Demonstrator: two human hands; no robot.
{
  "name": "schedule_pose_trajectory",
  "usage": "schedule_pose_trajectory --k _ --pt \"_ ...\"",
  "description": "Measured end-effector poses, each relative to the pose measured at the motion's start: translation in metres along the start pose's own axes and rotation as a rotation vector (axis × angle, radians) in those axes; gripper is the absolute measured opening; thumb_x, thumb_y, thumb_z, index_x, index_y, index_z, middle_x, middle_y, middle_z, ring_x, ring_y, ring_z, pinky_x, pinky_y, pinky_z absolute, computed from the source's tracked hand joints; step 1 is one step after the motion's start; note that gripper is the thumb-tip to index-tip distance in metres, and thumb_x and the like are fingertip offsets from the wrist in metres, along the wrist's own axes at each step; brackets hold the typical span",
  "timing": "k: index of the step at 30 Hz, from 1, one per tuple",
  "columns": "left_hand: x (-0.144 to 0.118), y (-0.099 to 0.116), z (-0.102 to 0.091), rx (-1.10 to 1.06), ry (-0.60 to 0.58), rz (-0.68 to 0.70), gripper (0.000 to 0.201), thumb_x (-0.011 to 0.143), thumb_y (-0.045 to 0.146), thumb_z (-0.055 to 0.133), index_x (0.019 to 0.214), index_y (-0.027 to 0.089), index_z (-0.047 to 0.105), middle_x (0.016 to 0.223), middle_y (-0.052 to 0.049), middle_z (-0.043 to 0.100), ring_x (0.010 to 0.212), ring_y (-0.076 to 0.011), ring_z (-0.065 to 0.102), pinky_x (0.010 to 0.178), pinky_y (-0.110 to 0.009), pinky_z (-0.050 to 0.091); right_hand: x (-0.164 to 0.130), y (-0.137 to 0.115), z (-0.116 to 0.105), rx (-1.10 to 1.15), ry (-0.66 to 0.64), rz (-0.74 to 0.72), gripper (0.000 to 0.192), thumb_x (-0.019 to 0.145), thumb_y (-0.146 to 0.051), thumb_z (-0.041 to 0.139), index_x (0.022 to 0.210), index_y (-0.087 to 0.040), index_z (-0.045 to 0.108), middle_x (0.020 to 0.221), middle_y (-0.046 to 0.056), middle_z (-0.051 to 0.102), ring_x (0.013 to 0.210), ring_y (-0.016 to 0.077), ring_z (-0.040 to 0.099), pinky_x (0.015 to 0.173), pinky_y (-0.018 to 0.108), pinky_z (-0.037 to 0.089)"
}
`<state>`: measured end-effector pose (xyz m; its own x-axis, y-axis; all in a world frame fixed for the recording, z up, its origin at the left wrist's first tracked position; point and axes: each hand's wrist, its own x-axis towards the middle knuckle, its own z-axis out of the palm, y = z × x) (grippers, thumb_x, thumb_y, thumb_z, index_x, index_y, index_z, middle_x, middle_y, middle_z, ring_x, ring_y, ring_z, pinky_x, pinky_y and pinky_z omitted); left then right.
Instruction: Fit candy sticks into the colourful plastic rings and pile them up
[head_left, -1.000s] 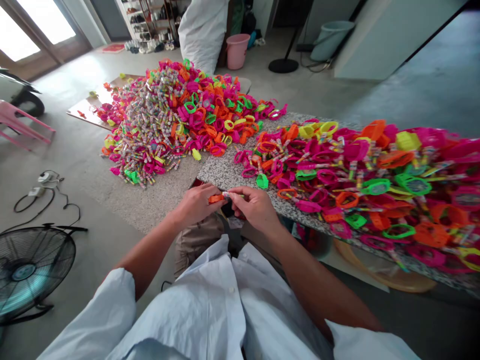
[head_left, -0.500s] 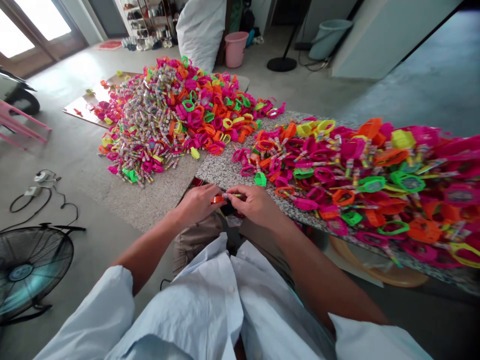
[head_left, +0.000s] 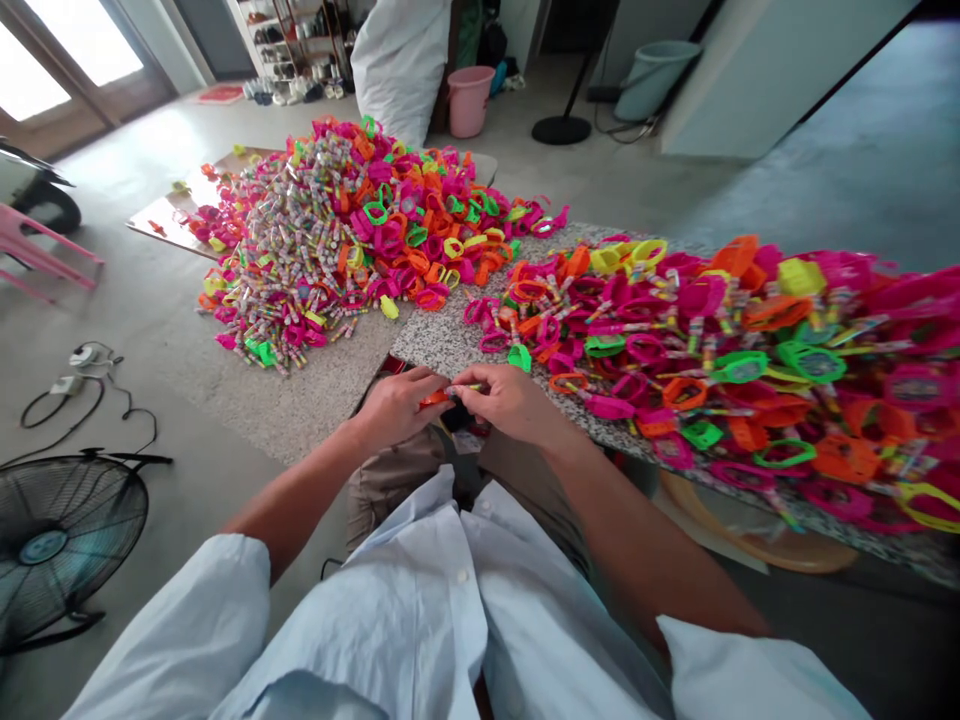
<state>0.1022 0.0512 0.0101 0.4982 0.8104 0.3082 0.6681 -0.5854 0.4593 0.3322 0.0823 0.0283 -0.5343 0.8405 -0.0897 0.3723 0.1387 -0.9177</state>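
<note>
Nudged slightly toward the far side since a moment ago, the right hand pinches a small slim stick between thumb and fingertips, close beside the left hand, whose fingers curl closed on an orange plastic band. Band and stick are held together above the person's brown trousers, just by the near edge of the speckled stone table. One large heap of bright toys spreads far left, a second heap covers the right, and a black fan stands near left.
</note>
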Motion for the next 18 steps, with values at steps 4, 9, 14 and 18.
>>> schedule_pose_trajectory --k 4,9,14,18 --pt "0.001 -0.002 0.002 -0.068 -0.010 0.040 0.026 0.109 0.038 0.055 0.105 0.017 0.071 0.111 -0.009 0.071 0.102 -0.0165 0.070 0.087 -0.026 0.053 -0.001 0.005 0.004 0.027 0.001 0.012 0.031 0.091 -0.043 0.063 0.098 -0.016 0.074 0.063 0.000 0.065 0.054 0.0138 0.059 0.050 0.023 0.042" --pt "0.003 -0.004 0.005 -0.082 -0.032 0.023 0.028 0.111 0.038 0.051 0.106 0.018 0.070 0.114 -0.011 0.070 0.103 -0.0171 0.070 0.090 -0.028 0.053 -0.001 0.008 0.009 0.056 0.014 0.044 0.029 0.092 -0.044 0.063 0.099 -0.017 0.074 0.063 0.000 0.065 0.053 0.0136 0.058 0.050 0.024 0.042" --pt "0.006 -0.016 0.009 -0.079 0.001 -0.194 0.053 0.091 0.058 0.078 0.125 0.019 0.064 0.124 -0.011 0.067 0.105 -0.0215 0.069 0.092 -0.034 0.055 0.003 0.016 -0.006 -0.098 0.112 -0.025 0.031 0.095 -0.045 0.061 0.100 -0.018 0.076 0.077 0.003 0.073 0.064 0.0160 0.064 0.059 0.026 0.044" --pt "0.008 -0.057 0.001 -0.110 0.130 -0.353 0.069 0.093 0.056 0.075 0.147 0.020 0.053 0.143 -0.014 0.059 0.109 -0.0199 0.068 0.092 -0.033 0.056 0.016 0.034 -0.074 -0.321 0.593 -0.016 0.038 0.098 -0.045 0.061 0.113 -0.016 0.079 0.094 0.011 0.078 0.072 0.0210 0.066 0.070 0.033 0.049"
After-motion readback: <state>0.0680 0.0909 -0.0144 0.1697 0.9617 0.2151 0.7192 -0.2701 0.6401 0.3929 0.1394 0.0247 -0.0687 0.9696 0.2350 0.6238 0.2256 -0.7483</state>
